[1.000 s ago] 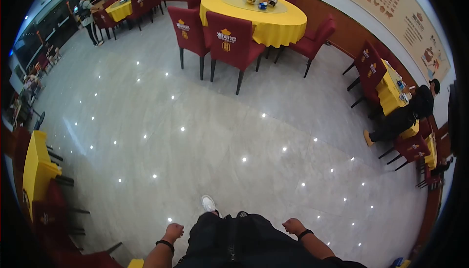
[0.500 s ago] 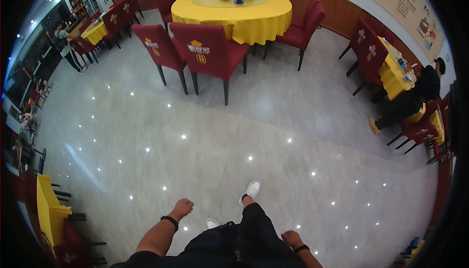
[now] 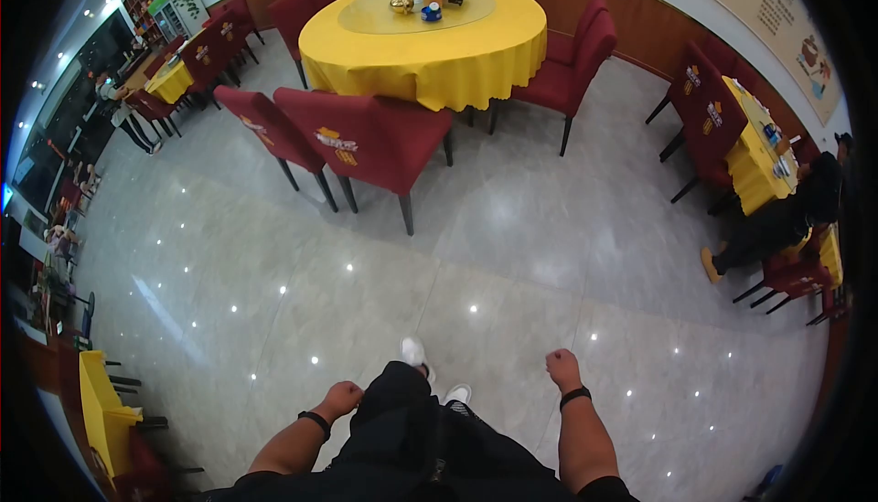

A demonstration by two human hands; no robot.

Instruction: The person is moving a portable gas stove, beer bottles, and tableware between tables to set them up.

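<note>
My left hand point(image 3: 342, 399) hangs beside my left thigh with its fingers curled in, and no object shows in it. A dark band circles that wrist. Out in front on the other side, my right hand point(image 3: 564, 369) is also curled closed, with nothing visible in it and a dark band on the wrist. Neither hand touches any furniture. Below them are my black shorts point(image 3: 402, 424) and my white shoes point(image 3: 412, 350), the left one forward.
Ahead stands a round table with a yellow cloth point(image 3: 421, 58), red chairs point(image 3: 366, 141) around it. A person in black point(image 3: 777, 218) stands by a yellow-covered table point(image 3: 754, 168) at right. Another person point(image 3: 128, 113) is far left. A yellow-covered table point(image 3: 105, 415) is near left. Shiny tile floor point(image 3: 457, 273) lies between.
My right hand has swung forward and up; my left hand is slightly lower and nearer my thigh. My left foot is now in front instead of my right. The round table appears closer.
</note>
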